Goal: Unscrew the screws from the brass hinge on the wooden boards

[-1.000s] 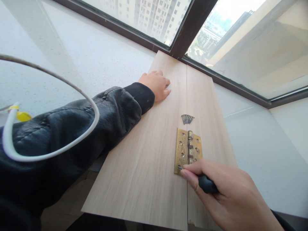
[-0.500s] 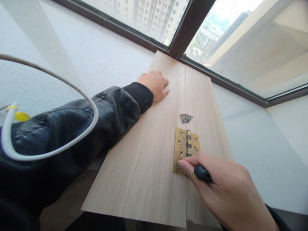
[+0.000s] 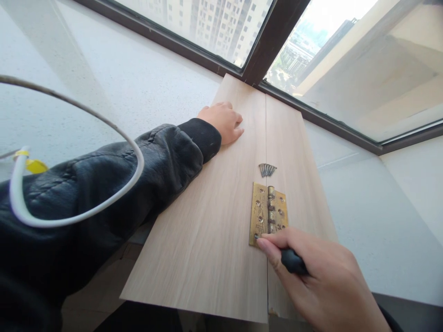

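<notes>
A brass hinge (image 3: 268,213) lies flat across the seam of two light wooden boards (image 3: 214,230). My right hand (image 3: 318,281) is closed round a black-handled screwdriver (image 3: 292,262), its tip at the hinge's lower left screw hole. Several loose screws (image 3: 267,169) lie in a small bunch just beyond the hinge. My left hand (image 3: 224,121), in a black leather sleeve, rests with its fingers spread flat on the far part of the left board.
The boards rest on a white speckled sill (image 3: 121,78) below a dark-framed window (image 3: 273,32). A white cable (image 3: 86,210) loops over my left arm, with a yellow tag (image 3: 34,166) at the left edge. The boards' near edge overhangs the floor.
My right hand with the screwdriver shifted slightly on the hinge's lower left corner. The left hand has stayed put.
</notes>
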{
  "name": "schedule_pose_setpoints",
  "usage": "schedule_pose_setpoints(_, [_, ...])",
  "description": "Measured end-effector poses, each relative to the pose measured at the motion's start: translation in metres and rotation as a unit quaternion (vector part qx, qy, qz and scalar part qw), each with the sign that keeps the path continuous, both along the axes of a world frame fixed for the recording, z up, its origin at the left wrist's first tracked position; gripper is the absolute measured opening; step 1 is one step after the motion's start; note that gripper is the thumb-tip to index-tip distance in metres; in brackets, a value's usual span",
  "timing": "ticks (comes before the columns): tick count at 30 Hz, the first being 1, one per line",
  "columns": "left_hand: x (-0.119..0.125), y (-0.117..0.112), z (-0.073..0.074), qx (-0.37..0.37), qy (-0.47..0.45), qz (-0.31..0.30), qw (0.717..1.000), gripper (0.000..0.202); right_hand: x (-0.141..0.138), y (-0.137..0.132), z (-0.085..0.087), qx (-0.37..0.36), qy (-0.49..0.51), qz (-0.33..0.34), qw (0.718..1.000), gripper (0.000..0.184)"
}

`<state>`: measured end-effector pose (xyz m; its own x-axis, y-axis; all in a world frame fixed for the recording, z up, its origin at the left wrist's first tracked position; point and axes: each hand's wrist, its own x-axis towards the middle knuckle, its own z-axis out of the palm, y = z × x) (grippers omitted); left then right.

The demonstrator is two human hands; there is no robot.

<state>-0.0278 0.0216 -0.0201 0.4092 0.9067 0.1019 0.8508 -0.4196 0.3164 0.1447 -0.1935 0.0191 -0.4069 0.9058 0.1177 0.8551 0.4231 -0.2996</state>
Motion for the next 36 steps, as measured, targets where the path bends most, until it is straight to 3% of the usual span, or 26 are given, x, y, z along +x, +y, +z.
schedule_pose_setpoints(5, [-0.001,0.0,0.0,0.002,0.002,-0.001,1.0,0.05,-0.001,0.0,-0.001,0.024,0.002,-0.002,1.0,0.022])
schedule_pose_setpoints(10, [-0.001,0.001,-0.001,0.0,-0.008,0.0,1.0,0.049,0.003,0.001,0.001,-0.02,0.006,0.003,1.0,0.018])
schedule_pose_setpoints(22, [-0.001,0.001,-0.001,-0.001,-0.012,-0.003,1.0,0.05,0.003,0.009,0.011,-0.035,-0.052,-0.006,0.998,0.029])
schedule_pose_setpoints(30, [-0.001,0.001,-0.001,0.004,-0.008,-0.002,1.0,0.049,0.006,0.006,0.018,-0.066,-0.048,0.066,0.994,0.015])
schedule_pose_setpoints(36, [0.0,0.002,-0.001,0.005,-0.006,-0.007,1.0,0.05,0.009,0.01,0.022,-0.02,-0.041,0.051,0.998,0.014])
